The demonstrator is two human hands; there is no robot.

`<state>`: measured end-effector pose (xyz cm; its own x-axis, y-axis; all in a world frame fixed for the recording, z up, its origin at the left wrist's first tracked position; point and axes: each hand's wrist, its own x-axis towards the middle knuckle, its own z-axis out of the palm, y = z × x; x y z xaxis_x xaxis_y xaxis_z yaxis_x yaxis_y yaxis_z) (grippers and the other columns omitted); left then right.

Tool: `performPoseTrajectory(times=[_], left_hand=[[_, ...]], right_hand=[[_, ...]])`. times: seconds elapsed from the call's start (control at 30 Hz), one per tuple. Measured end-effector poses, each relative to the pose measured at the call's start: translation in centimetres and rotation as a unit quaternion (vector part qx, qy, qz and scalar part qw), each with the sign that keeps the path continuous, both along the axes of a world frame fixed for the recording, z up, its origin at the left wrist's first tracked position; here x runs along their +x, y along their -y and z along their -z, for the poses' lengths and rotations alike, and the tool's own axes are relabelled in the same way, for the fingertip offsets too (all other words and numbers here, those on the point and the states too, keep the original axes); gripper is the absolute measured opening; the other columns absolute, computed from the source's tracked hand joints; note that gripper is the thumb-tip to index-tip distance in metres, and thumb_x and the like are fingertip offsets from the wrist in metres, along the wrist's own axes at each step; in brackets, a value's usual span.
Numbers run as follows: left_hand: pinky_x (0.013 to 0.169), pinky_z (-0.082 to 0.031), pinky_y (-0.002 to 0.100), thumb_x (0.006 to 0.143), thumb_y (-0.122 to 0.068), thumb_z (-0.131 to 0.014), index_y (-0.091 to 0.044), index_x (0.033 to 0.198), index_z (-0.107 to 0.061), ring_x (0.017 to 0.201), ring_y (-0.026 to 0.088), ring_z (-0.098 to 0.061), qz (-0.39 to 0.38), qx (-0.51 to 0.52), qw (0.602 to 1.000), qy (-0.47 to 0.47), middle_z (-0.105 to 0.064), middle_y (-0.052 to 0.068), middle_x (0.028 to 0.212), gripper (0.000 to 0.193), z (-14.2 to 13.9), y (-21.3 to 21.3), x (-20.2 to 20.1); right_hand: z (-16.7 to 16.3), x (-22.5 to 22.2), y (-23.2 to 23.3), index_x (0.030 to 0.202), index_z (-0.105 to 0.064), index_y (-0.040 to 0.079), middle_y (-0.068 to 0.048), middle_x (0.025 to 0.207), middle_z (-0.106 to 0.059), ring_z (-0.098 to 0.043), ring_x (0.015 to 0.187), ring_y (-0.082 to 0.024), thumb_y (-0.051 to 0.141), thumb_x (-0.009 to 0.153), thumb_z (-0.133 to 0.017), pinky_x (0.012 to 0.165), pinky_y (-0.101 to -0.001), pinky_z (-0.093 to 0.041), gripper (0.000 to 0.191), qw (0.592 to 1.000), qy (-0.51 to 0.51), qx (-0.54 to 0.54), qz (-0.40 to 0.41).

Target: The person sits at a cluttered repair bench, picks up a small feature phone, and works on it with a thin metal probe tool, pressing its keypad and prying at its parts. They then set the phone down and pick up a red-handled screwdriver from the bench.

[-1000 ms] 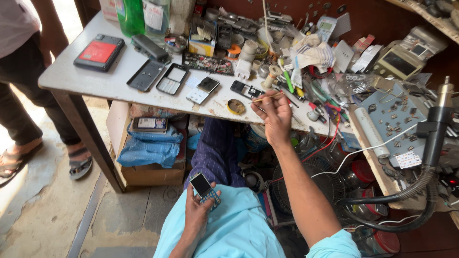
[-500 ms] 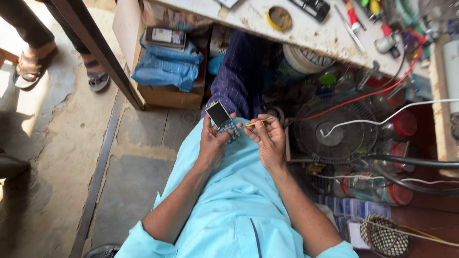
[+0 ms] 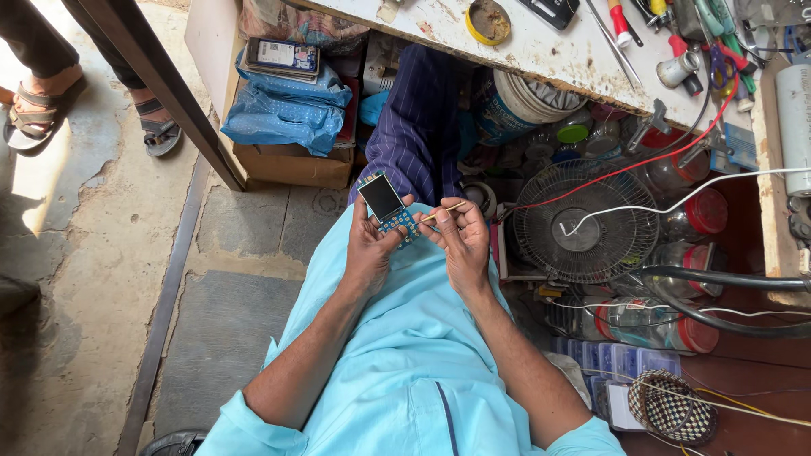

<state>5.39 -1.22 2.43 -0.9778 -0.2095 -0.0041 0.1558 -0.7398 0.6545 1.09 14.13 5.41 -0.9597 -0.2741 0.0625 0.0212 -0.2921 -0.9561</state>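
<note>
My left hand [image 3: 369,239] grips an opened small phone [image 3: 386,205] with a dark screen and a bare blue circuit board, held over my lap. My right hand [image 3: 460,238] pinches a thin pale stick-like tool [image 3: 441,213] whose tip touches the board's lower edge. Both hands sit close together above my light blue shirt [image 3: 405,363] and striped dark trousers [image 3: 418,127].
A white workbench edge [image 3: 541,51] runs above, with a round tin [image 3: 488,20], screwdrivers [image 3: 621,25] and wires. Under it stand a small fan [image 3: 585,222], jars [image 3: 697,211] and a cardboard box [image 3: 291,160] topped by a blue bag and a phone [image 3: 283,56]. Another person's sandalled feet [image 3: 51,114] stand at the left.
My right hand came down from the bench with the thin tool and joined the left hand at the phone. My view dropped from the benchtop to my lap.
</note>
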Motion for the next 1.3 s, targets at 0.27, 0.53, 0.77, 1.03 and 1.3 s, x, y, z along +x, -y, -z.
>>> performPoseTrajectory(times=[0.27, 0.53, 0.77, 1.03, 1.3], left_hand=[[0.087, -0.062, 0.029, 0.086, 0.019, -0.053, -0.010, 0.154, -0.025, 0.108, 0.021, -0.072, 0.008, -0.021, 1.000, 0.008, -0.063, 0.022, 0.137, 0.079, -0.18, 0.10, -0.04], [0.089, -0.062, 0.030, 0.087, 0.019, -0.054, -0.008, 0.154, -0.026, 0.110, 0.022, -0.072, -0.002, -0.036, 0.999, 0.002, -0.063, 0.023, 0.138, 0.078, -0.31, 0.09, -0.02], [0.088, -0.063, 0.030, 0.088, 0.016, -0.053, -0.007, 0.154, -0.025, 0.107, 0.019, -0.072, -0.007, -0.048, 0.999, 0.012, -0.063, 0.022, 0.136, 0.076, -0.58, 0.01, 0.05], [0.088, -0.063, 0.029, 0.088, 0.015, -0.053, -0.008, 0.154, -0.025, 0.108, 0.018, -0.072, -0.009, -0.046, 0.999, 0.017, -0.063, 0.022, 0.136, 0.075, -0.26, -0.07, 0.05], [0.087, -0.062, 0.028, 0.089, 0.017, -0.052, -0.008, 0.153, -0.027, 0.109, 0.019, -0.071, -0.005, -0.047, 0.999, 0.008, -0.063, 0.022, 0.137, 0.074, -0.04, -0.14, 0.01]], right_hand=[[0.12, -0.05, -0.20, 0.126, -0.052, -0.003, -0.013, 0.110, -0.066, -0.073, 0.105, -0.023, 0.014, 0.107, -0.059, 0.094, -0.0371, -0.065, 0.026, 0.999, -0.017, 0.034, 0.001], [-0.14, 0.04, 0.11, 0.126, -0.052, -0.003, -0.013, 0.108, -0.067, -0.074, 0.105, -0.024, 0.014, 0.106, -0.058, 0.092, -0.0352, -0.066, 0.027, 0.998, -0.026, 0.052, 0.004], [-0.23, 0.07, 0.25, 0.124, -0.052, -0.004, -0.014, 0.106, -0.068, -0.075, 0.105, -0.025, 0.015, 0.106, -0.058, 0.092, -0.0355, -0.066, 0.027, 0.997, -0.037, 0.071, 0.006], [-0.35, 0.08, 0.42, 0.124, -0.052, -0.003, -0.014, 0.107, -0.067, -0.075, 0.105, -0.025, 0.015, 0.106, -0.059, 0.092, -0.0353, -0.066, 0.027, 0.997, -0.029, 0.073, 0.009], [-0.06, -0.05, 0.31, 0.122, -0.053, -0.003, -0.015, 0.106, -0.068, -0.075, 0.103, -0.024, 0.016, 0.105, -0.060, 0.091, -0.0354, -0.067, 0.026, 0.996, -0.029, 0.080, 0.014]])
